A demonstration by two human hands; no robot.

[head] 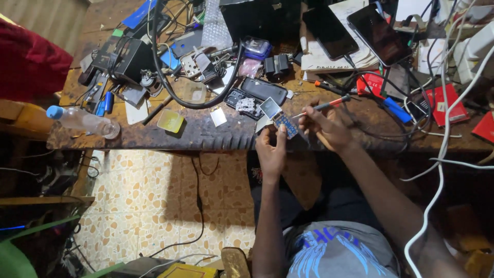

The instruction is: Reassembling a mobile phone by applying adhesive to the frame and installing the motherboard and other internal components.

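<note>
We see the left hand gripping a small keypad phone by its lower end, holding it up at a tilt just over the near edge of the workbench, its little screen toward the bench and its blue keypad toward the person. The right hand is closed on a red-handled screwdriver, whose thin metal tip points left and reaches the phone's upper part. Just behind the phone lie a black phone body and a black keypad frame, side by side. Further back, two dark smartphones rest on a paper pad. To the left, a small yellow tray sits on the bench, and a clear plastic bottle with a blue cap lies at the bench's left end. White cables hang down on the right.
</note>
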